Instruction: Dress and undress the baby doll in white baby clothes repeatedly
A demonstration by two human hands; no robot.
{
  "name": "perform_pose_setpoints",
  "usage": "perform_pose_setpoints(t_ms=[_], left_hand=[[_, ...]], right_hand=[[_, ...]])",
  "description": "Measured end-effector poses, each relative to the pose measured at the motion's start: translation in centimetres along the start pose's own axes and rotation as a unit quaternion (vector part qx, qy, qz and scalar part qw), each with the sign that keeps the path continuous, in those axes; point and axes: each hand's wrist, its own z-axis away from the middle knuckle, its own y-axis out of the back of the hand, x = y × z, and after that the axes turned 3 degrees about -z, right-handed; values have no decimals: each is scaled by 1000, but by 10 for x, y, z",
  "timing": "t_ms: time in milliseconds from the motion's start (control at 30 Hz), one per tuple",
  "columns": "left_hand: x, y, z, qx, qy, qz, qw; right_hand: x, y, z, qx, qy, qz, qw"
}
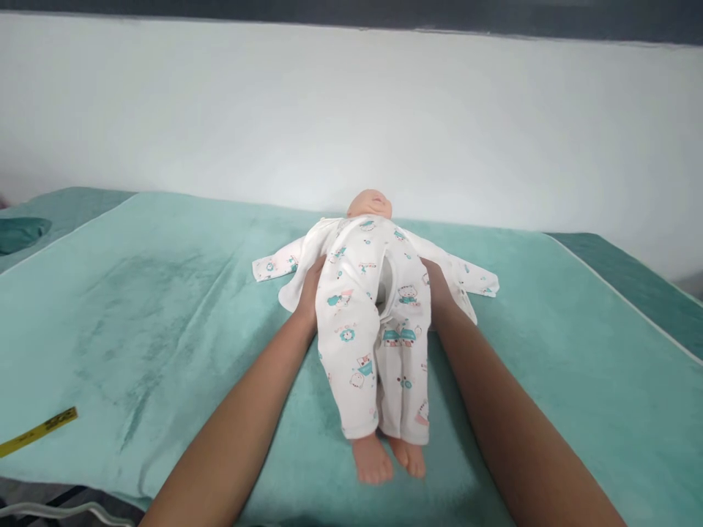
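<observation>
A baby doll (370,203) lies on its back, its head by the wall and its bare feet toward me. It wears white printed pants (351,329) and a matching shirt (461,272) whose sleeves are spread out to both sides. My left hand (312,289) grips the left side of the pants near the waist. On the opposite side, my right hand (438,287) grips the pants at about the same height. The fingers of both hands are mostly hidden behind the cloth and the doll's body. A dark gap shows between the pant legs.
A teal sheet (181,315) with some wrinkles covers the surface beneath the doll. Behind it rises a white wall (351,110). A yellow strip with black print (38,432) lies at the left front edge. Below that edge runs a pale cable or tube (60,510).
</observation>
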Motion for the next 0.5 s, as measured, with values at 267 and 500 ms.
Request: perform_pose_setpoints(t_ms=[267, 500], left_hand=[[30, 24, 60, 23, 21, -64, 997], [45, 35, 152, 14, -56, -184, 981]], right_hand=[[-10, 3, 109, 116, 158, 42, 980], [-20, -3, 225, -93, 292, 218, 927]])
